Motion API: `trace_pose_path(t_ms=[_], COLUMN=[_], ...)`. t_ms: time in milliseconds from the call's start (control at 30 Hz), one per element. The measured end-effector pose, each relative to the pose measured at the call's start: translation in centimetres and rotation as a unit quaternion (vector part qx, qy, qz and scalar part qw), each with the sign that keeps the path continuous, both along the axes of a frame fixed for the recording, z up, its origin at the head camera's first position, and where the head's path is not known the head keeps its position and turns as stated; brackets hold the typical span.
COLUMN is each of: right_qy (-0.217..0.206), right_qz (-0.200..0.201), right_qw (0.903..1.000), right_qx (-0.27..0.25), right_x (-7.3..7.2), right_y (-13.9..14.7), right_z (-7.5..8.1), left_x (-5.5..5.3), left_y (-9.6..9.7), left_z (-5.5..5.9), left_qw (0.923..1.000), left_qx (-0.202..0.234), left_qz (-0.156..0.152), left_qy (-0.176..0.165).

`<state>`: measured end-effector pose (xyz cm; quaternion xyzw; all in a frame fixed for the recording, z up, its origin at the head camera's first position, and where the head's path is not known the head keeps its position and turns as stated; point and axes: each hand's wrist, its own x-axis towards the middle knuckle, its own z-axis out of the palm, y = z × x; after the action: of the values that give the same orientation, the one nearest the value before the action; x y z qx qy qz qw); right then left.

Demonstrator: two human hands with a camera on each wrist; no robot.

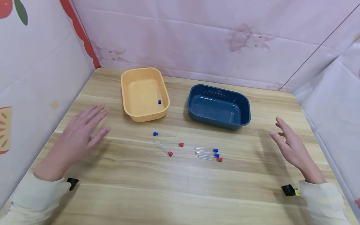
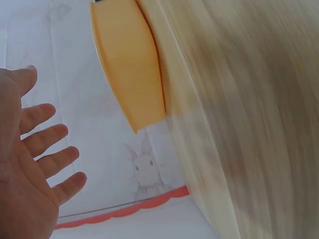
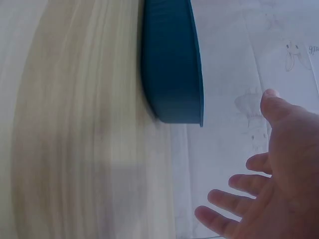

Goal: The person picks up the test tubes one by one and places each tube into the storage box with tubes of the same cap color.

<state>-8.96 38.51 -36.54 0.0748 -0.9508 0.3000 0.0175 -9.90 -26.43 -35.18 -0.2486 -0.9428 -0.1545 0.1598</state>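
Observation:
My left hand (image 1: 79, 134) hovers over the left part of the table, fingers spread and holding nothing. On the other side my right hand (image 1: 292, 147) is raised with its fingers extended, also holding nothing. Between them lie several clear capped test tubes. One blue-capped tube (image 1: 167, 135) is nearest the bins, and two red-capped tubes, one slanting tube (image 1: 161, 148) among them, lie just below it. To their right, a group of three sits side by side: two blue-capped tubes (image 1: 206, 149) and a red-capped tube (image 1: 208, 157).
A yellow bin (image 1: 145, 118) stands at the back left with a blue cap (image 1: 159, 102) visible inside. Right of it is a dark blue bin (image 1: 213, 121); a faint clear shape inside is hard to make out. Printed cloth (image 1: 191, 47) walls the wooden table (image 1: 168, 193) behind and at both sides.

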Motion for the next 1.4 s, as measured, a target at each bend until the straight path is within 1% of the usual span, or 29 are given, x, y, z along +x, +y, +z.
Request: trace_pose_path(t_ms=[133, 300, 567, 700, 867, 1067, 1300, 1400], right_qy=[0.003, 0.019, 0.03, 0.031, 0.03, 0.053, 0.053, 0.058], right_qz=[-0.001, 0.002, -0.001, 0.008, 0.017, 0.02, 0.011, 0.011], right_qw=[1.0, 0.9998, 0.9994, 0.9993, 0.999, 0.998, 0.9977, 0.9969], right_qx=[-0.007, -0.007, -0.018, -0.02, -0.027, -0.029, -0.039, -0.052], right_x=[-0.3, -0.5, -0.8, -1.1, -1.4, -1.9, -2.4, -2.8], right_y=[-0.8, -1.6, -2.4, -2.8, -3.1, -3.4, -3.9, -4.1], right_z=[0.4, 0.6, 0.7, 0.7, 0.9, 0.7, 0.5, 0.2], left_x=[0.1, 0.4, 0.7, 0.8, 0.9, 0.9, 0.9, 1.0], left_y=[0.7, 1.4, 2.4, 3.1, 3.9, 5.0, 6.3, 7.1], left_z=[0.0, -0.1, -0.1, 0.0, 0.1, 0.0, -0.8, -1.1], left_qw=[0.9996, 0.9987, 0.9981, 0.9974, 0.9978, 0.9982, 0.9974, 0.9971], left_qx=[0.017, 0.021, 0.019, 0.02, 0.013, 0.01, 0.011, 0.006], left_qz=[-0.016, -0.032, -0.05, -0.061, -0.061, -0.059, -0.07, -0.074], left_qy=[0.018, 0.034, 0.03, 0.034, 0.022, 0.001, -0.008, -0.02])
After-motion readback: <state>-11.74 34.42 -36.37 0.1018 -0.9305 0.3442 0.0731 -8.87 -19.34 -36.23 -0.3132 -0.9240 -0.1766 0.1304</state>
